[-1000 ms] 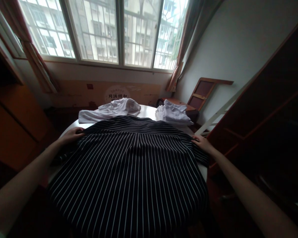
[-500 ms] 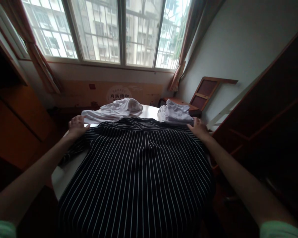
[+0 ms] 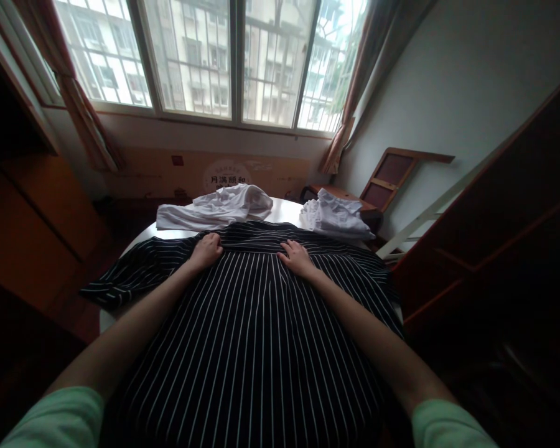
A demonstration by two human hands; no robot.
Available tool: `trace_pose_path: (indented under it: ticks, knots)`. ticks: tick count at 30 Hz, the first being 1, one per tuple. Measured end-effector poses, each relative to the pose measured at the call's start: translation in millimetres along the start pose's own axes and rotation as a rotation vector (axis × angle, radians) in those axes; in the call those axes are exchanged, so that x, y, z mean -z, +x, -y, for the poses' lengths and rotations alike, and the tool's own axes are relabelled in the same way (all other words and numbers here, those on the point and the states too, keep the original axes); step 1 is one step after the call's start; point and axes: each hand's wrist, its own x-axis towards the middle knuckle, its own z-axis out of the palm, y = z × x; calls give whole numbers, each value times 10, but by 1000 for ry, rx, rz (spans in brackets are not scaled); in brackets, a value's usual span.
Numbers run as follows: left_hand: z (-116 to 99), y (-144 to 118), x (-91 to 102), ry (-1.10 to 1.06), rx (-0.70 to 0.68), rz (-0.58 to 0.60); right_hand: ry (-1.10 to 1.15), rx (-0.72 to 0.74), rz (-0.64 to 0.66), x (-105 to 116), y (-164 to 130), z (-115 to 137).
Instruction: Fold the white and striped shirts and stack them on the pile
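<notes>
A black shirt with thin white stripes (image 3: 261, 323) lies spread out back side up, its collar end away from me and its lower part toward me. My left hand (image 3: 207, 251) is on the upper back, left of the middle, with its fingers bent together against the cloth. Right of the middle, my right hand (image 3: 297, 257) rests on the same band of fabric, fingers stretched out and a little apart. The left sleeve reaches out over the table's side. Beneath the shirt is a white table (image 3: 282, 211), mostly covered.
Behind the collar lies a loosely laid white garment (image 3: 214, 208). A folded white garment (image 3: 336, 214) sits to its right. Farther back are a wooden chair (image 3: 387, 177) and a barred window (image 3: 233, 62). A dark red wooden panel (image 3: 471, 249) stands on the right.
Both hands have moved inward from the shirt's shoulders to its upper back near the middle. The left sleeve now lies farther out to the left.
</notes>
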Motion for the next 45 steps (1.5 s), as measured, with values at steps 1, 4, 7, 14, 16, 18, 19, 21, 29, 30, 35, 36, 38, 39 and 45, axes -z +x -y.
trace_pose_path:
  ticks: [1, 4, 7, 14, 16, 18, 19, 21, 29, 30, 35, 36, 38, 39, 45]
  knots:
    - [50, -20, 3, 1, 11, -1, 9, -4, 6, 0, -3, 19]
    - [191, -51, 26, -7, 33, 1, 23, 13, 17, 7, -61, 101]
    - [310, -43, 24, -33, 40, 4, 34, 55, 10, -2, -150, 212]
    - [301, 29, 24, 110, 25, 73, 46, -11, -10, 44, -33, -11]
    - [240, 66, 47, 132, 68, 87, 23, -131, -23, 77, 34, -232]
    - [186, 108, 60, 123, 114, 106, 2, -219, -33, 104, 60, -439]
    - [166, 127, 57, 109, 136, 118, -7, -237, -33, 115, 58, -518]
    - [142, 153, 32, 84, 176, 135, -23, -247, -27, 133, 33, -606]
    - [162, 118, -45, 97, 219, 209, -73, -290, -41, 164, -76, -420]
    - [169, 118, -35, 100, 215, 218, -72, -304, -51, 154, -92, -398]
    - [223, 137, 7, 110, 198, 238, -48, -284, -129, 94, -187, -337]
    - [230, 147, 22, 113, 192, 232, -39, -217, -138, 89, -204, -329]
    - [214, 181, 73, 124, 185, 230, -16, -19, -121, 93, -231, -309]
    - [181, 206, 108, 141, 193, 237, -6, 76, -102, 102, -239, -296]
    - [-449, 395, 221, 213, 150, 7, -14, 108, -79, 209, -133, -47]
